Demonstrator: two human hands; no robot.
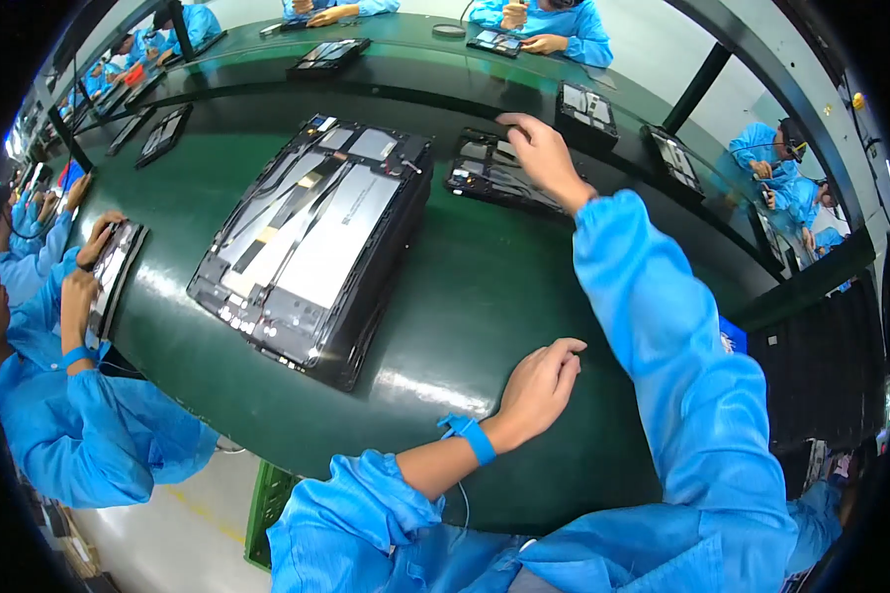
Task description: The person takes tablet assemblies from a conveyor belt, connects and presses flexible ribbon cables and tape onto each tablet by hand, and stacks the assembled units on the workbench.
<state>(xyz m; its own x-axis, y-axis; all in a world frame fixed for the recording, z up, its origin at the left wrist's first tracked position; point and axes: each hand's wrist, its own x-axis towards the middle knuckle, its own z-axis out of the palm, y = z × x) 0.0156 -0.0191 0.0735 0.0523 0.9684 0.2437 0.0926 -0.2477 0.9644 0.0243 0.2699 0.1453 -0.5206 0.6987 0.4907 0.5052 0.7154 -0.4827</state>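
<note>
A stack of opened flat devices [311, 242] with black frames and silver inner plates lies on the green belt [465, 306] in front of me. My left hand [539, 385] rests on the belt, fingers loosely curled, holding nothing; a blue strap circles its wrist. My right hand [539, 153] reaches far forward, fingertips touching the edge of a smaller opened device [489, 173] lying past the stack. Both arms wear blue sleeves.
More opened devices [588, 109] sit on the raised dark rail behind the belt. A person in blue at the left handles a device [114, 272]. Other workers in blue sit across the line and at the far right.
</note>
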